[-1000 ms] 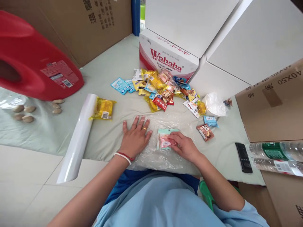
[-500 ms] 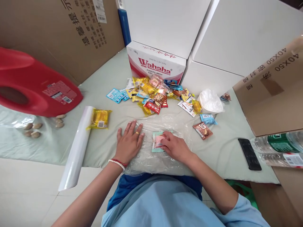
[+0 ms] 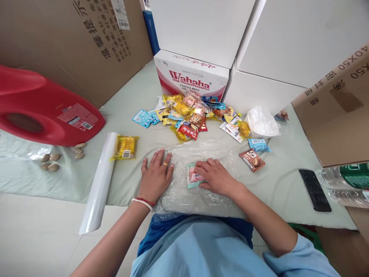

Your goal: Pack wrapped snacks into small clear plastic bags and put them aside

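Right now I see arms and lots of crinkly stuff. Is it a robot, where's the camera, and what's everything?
No robot! Those are a person's own hands: the left hand and right hand. The camera is worn on their head, looking forward and down. The left hand lies flat by the edge of some clear plastic. The right hand's fingers are over a pink-and-green packet on that plastic; I can't tell how tightly. Farther back on the pale green cloth, a heap of wrapped snacks sits before a Wahaha box. Off left are a white roll and big red jug; off right, a black phone.
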The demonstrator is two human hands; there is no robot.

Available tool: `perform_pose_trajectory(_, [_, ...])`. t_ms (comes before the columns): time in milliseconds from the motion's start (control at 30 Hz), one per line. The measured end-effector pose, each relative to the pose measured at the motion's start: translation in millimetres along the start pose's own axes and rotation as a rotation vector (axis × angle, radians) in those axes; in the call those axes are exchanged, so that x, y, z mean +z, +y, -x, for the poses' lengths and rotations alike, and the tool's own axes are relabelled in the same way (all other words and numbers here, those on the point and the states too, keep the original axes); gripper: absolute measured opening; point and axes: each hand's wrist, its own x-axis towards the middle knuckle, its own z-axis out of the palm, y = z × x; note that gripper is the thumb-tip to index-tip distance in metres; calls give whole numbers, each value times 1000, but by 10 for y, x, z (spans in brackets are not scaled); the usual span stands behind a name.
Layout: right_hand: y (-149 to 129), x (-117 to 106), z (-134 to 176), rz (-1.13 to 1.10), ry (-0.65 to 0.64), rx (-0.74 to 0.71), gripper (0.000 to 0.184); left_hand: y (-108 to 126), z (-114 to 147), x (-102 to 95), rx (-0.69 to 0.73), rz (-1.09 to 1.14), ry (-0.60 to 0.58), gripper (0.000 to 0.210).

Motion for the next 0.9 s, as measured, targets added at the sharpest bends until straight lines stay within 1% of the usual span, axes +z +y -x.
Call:
perform_pose_trajectory(100, [33, 27, -66, 7, 9, -14, 53, -7, 0, 17, 4, -2, 5, 55])
perform_pose_trajectory(200, [59, 48, -108, -6, 15, -30, 53, -9, -10, 19, 2, 18, 14, 54])
perform_pose_trajectory(267, [61, 39, -87, -20, 8, -27, 55, -5, 0, -4, -13, 34, 55, 54])
perform_pose_trajectory(333, [52, 8, 12, -54, 35, -11, 56, -12, 47, -52, -33, 32, 147, 51])
perform_pose_trajectory(400, [37, -36, 210, -123, 107, 12, 53, -46, 143, -122, -14, 25, 260, 48])
perform_pose_trajectory(433, [29, -53, 343, -171, 143, 23, 51, -75, 209, -161, 43, 34, 300, 47])
perform_pose_trajectory(467, [21, -61, 493, -223, 164, 30, 49, -111, 284, -199, 148, 63, 312, 47])
perform_pose_trajectory(500, [13, -54, 652, -271, 165, 36, 49, -152, 365, -234, 288, 112, 292, 48])
perform_pose_trajectory(567, [-1, 15, 961, -332, 121, 47, 55, -233, 535, -280, 573, 244, 175, 48])
perform_pose_trajectory(600, [-8, 78, 1093, -341, 99, 59, 56, -270, 616, -288, 668, 304, 103, 47])
perform_pose_trajectory(633, [-14, 153, 1201, -343, 93, 76, 52, -302, 688, -285, 721, 348, 36, 47])
perform_pose_trajectory(667, [-19, 233, 1282, -344, 106, 95, 43, -330, 750, -275, 739, 372, -16, 45])
perform_pose_trajectory(700, [-23, 311, 1333, -352, 134, 114, 31, -355, 798, -259, 738, 380, -56, 39])
perform_pose_trajectory(733, [-23, 376, 1359, -366, 171, 128, 21, -375, 831, -243, 730, 383, -87, 29])
perform_pose_trajectory(767, [-19, 421, 1361, -385, 207, 136, 16, -392, 848, -231, 719, 390, -116, 19])
perform_pose_trajectory(800, [-11, 441, 1347, -406, 235, 137, 16, -405, 849, -227, 700, 408, -141, 16])
perform_pose_trajectory(833, [4, 435, 1320, -428, 252, 132, 16, -415, 834, -232, 672, 441, -163, 19])
perform_pose_trajectory(900, [51, 348, 1247, -470, 245, 123, 16, -426, 767, -279, 582, 536, -208, 23])
